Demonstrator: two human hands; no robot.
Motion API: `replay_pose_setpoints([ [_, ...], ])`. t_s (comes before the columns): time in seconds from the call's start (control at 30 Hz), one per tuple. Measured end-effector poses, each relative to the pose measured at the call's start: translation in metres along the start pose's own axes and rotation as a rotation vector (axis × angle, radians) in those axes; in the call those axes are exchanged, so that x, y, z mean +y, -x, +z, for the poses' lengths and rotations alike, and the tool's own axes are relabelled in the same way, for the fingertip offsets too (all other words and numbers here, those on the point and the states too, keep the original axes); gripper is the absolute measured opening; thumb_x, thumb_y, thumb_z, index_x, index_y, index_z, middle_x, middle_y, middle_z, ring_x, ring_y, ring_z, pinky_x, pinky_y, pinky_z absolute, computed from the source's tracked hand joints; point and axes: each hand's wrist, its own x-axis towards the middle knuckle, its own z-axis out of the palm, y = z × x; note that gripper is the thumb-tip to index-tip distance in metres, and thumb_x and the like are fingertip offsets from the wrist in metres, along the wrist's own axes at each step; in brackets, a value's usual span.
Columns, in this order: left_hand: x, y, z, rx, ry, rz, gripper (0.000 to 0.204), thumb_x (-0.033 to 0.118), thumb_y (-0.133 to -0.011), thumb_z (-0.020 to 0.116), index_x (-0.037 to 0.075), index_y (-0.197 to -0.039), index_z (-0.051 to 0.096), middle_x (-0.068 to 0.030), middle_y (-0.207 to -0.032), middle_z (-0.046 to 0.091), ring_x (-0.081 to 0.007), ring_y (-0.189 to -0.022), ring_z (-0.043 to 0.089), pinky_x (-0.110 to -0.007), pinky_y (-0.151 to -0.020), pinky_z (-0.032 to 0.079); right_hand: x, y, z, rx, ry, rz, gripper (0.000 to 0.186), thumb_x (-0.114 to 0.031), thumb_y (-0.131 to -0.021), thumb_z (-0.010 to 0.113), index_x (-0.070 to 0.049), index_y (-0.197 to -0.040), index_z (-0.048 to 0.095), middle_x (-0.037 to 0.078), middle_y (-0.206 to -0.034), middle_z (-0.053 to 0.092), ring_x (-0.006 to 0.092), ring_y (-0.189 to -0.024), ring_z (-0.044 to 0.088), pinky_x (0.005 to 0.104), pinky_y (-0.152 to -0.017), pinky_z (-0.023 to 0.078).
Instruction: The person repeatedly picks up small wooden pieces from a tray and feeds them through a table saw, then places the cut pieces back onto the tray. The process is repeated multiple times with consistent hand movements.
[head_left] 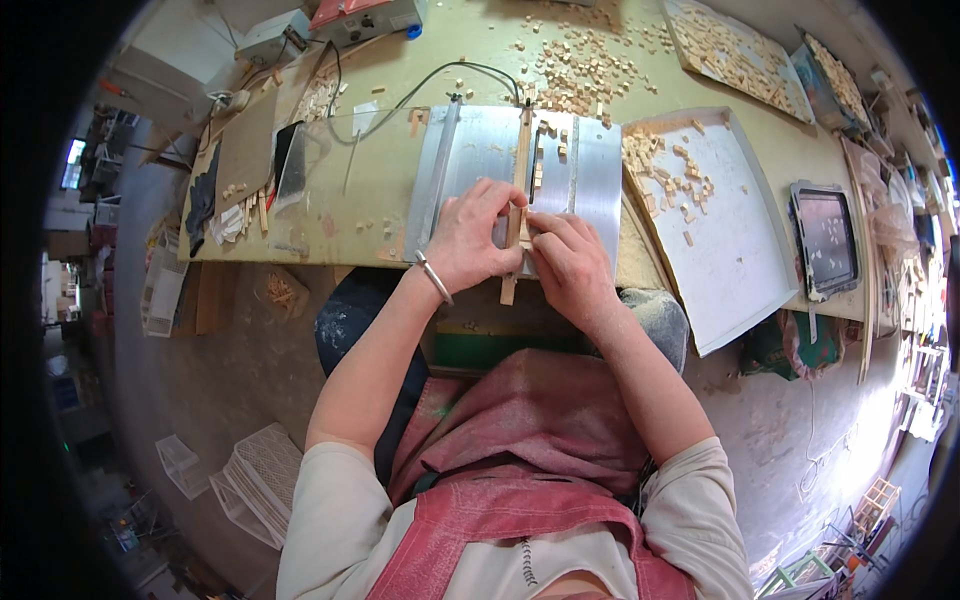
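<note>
My left hand and my right hand meet over a thin wooden strip that lies across the front of a small metal saw table. Both hands pinch the strip, the left from the left side, the right from the right. The strip's near end sticks out past the table's front edge. A wooden guide rail runs away from me along the metal plate. Small cut wooden blocks lie beside the rail. A bracelet sits on my left wrist.
A white tray with small wooden pieces stands to the right. A heap of cut blocks lies behind the saw table. A dark tray sits at the far right. A clear plastic sheet and a cable lie to the left.
</note>
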Motion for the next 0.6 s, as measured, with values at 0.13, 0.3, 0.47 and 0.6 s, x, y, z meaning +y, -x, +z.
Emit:
replay_pose_setpoints([
  [0.13, -0.001, -0.001, 0.001, 0.002, 0.014, 0.011, 0.050, 0.018, -0.070, 0.084, 0.012, -0.116, 0.066, -0.0055, -0.101, 0.060, -0.0229, -0.085, 0.062, -0.036, -0.080, 0.054, 0.002, 0.001, 0.000, -0.003, -0.006, -0.003, 0.014, -0.002, -0.081, 0.072, -0.001, -0.093, 0.065, 0.015, -0.127, 0.071, 0.0344, -0.115, 0.067, 0.0471, -0.101, 0.053],
  [0.3, 0.002, -0.003, 0.000, 0.011, 0.031, -0.006, 0.047, 0.017, -0.069, 0.082, 0.012, -0.113, 0.067, -0.0061, -0.098, 0.060, -0.0232, -0.084, 0.061, -0.035, -0.078, 0.055, -0.001, 0.001, -0.006, 0.048, 0.057, 0.052, 0.014, -0.005, -0.083, 0.075, -0.006, -0.096, 0.069, 0.010, -0.113, 0.069, 0.0317, -0.107, 0.065, 0.0452, -0.097, 0.049],
  [0.47, 0.001, -0.008, 0.001, 0.024, 0.037, -0.022, 0.045, 0.016, -0.070, 0.081, 0.012, -0.112, 0.067, -0.0066, -0.096, 0.059, -0.0232, -0.081, 0.061, -0.036, -0.076, 0.056, 0.002, -0.001, -0.008, 0.038, 0.075, 0.093, 0.014, -0.006, -0.084, 0.078, -0.009, -0.096, 0.073, 0.006, -0.098, 0.064, 0.0286, -0.098, 0.063, 0.0422, -0.090, 0.046],
  [0.6, -0.003, -0.016, 0.001, 0.026, 0.024, -0.021, 0.044, 0.017, -0.071, 0.080, 0.012, -0.113, 0.067, -0.0069, -0.095, 0.059, -0.0227, -0.078, 0.060, -0.035, -0.075, 0.056, 0.011, -0.004, -0.004, 0.041, 0.050, 0.122, 0.013, -0.007, -0.085, 0.079, -0.009, -0.097, 0.074, 0.006, -0.096, 0.065, 0.0284, -0.096, 0.064, 0.0419, -0.089, 0.046],
])
